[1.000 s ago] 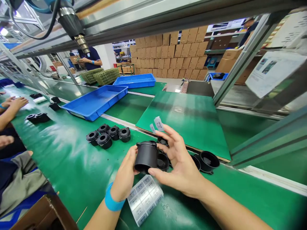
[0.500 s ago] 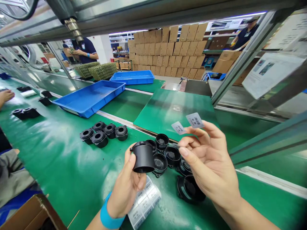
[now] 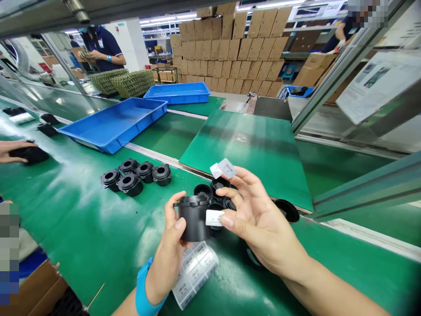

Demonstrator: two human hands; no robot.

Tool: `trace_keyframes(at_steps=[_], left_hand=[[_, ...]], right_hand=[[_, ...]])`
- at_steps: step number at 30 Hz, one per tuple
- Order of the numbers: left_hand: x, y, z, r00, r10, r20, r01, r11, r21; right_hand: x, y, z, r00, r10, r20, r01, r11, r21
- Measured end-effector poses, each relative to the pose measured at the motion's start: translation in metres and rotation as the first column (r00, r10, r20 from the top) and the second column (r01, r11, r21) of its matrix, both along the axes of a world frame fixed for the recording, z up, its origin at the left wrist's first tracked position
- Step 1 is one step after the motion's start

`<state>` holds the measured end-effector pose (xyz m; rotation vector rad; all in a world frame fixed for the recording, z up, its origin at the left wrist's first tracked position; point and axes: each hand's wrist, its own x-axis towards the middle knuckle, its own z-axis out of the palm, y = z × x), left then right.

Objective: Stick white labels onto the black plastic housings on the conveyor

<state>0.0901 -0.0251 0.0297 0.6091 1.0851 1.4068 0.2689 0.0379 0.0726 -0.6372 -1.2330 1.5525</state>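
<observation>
My left hand [image 3: 169,245], with a blue band at the wrist, grips a black cylindrical housing [image 3: 194,221] by its side. On my right hand [image 3: 256,215], the thumb carries a white printed label [image 3: 214,217] whose edge meets or nearly meets the housing's right side. Two more labels [image 3: 226,168] cling to the raised fingertips of that hand. Below the housing lies a roll of printed labels [image 3: 195,274] on the green work surface. Several black cup-shaped housings [image 3: 203,191] stand behind my right hand, partly hidden by it.
Several black ring-topped parts [image 3: 130,183] stand left of my hands. Blue trays [image 3: 115,125] lie beyond them. A raised green board [image 3: 246,145] is ahead, with a metal post [image 3: 345,74] at right. Another person's hand [image 3: 15,151] touches black parts at far left.
My right hand has moved left and brought a label from its thumb up to the housing. At far left, another person's hand has reached onto the black parts.
</observation>
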Motion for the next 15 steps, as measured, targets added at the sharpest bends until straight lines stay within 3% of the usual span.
trace_keyframes(at_steps=[6, 15], left_hand=[[-0.001, -0.006, -0.010, 0.976, -0.016, -0.219, 0.037, 0.995, 0.091], [-0.002, -0.006, -0.010, 0.976, -0.034, -0.216, 0.053, 0.995, 0.083]], right_hand=[[-0.006, -0.010, -0.013, 0.993, 0.113, -0.021, -0.115, 0.991, -0.068], [-0.005, -0.011, -0.009, 0.987, 0.161, -0.003, -0.160, 0.985, -0.068]])
